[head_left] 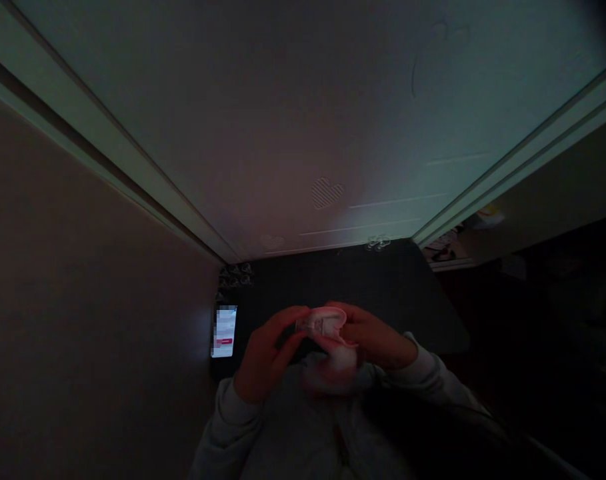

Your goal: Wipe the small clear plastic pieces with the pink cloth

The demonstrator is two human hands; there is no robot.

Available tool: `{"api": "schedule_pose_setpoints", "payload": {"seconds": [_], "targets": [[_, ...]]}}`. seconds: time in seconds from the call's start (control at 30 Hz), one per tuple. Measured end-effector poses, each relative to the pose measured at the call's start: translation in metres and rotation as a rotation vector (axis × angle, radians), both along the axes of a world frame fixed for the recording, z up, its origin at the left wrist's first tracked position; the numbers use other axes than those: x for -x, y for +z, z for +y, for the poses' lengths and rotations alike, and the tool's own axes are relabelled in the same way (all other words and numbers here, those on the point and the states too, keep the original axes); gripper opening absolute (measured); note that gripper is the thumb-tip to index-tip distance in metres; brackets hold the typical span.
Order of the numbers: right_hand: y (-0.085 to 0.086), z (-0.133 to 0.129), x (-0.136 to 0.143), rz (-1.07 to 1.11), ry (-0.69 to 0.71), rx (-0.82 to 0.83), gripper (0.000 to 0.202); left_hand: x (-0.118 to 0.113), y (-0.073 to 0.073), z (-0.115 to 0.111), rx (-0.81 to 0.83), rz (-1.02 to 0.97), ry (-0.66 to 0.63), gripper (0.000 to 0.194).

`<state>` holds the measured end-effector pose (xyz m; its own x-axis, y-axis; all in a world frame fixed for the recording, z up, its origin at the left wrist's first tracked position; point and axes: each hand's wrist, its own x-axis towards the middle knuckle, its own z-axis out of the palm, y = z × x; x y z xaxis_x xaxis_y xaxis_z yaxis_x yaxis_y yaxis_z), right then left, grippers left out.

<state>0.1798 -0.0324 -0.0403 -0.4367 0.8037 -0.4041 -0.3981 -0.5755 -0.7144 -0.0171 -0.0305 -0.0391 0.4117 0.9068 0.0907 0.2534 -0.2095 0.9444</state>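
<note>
In dim light a pinkish, partly see-through object (327,325) with a rounded rim is held up in front of my chest, over the near edge of a dark table (303,277). Its exact kind cannot be made out. My left hand (273,347) pinches its left end between thumb and fingers. From the other side, my right hand (375,337) closes round its right edge, some of those fingers hidden behind it. Just below hangs a blurred pink and white soft-looking part (335,370); whether it joins the object is unclear.
A lit phone (224,331) lies at the table's left edge by a wall (107,300). Behind it sit several small clear pieces (237,273); more clear pieces (377,243) are at the back edge. A pale panel with a raised heart (327,193) rises behind.
</note>
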Motion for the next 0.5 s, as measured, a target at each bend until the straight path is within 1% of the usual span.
{"api": "schedule_pose_setpoints", "payload": {"seconds": [0.1,0.2,0.27,0.33,0.43,0.5], "targets": [[0.0019,-0.0007,0.0002,-0.054,0.014,-0.068,0.015,-0.0026,-0.001,-0.0033,0.101,-0.099,0.058,0.039],[0.0051,-0.0006,0.0002,-0.134,0.038,-0.131,0.017,-0.0046,0.0005,-0.0027,0.159,-0.174,0.117,0.039],[0.0067,-0.0004,0.0001,-0.165,0.046,-0.162,0.018,-0.0042,0.0016,-0.0005,0.17,-0.137,0.166,0.035],[0.0069,-0.0004,-0.0001,-0.177,0.048,-0.189,0.019,-0.0028,0.0025,0.0017,0.174,-0.067,0.189,0.032],[0.0054,-0.0008,-0.0007,-0.196,0.046,-0.237,0.019,-0.0017,0.0037,0.0037,0.181,0.014,0.169,0.026],[0.0045,-0.001,-0.001,-0.223,0.045,-0.278,0.018,-0.0021,0.0045,0.004,0.194,0.02,0.154,0.024]]}}
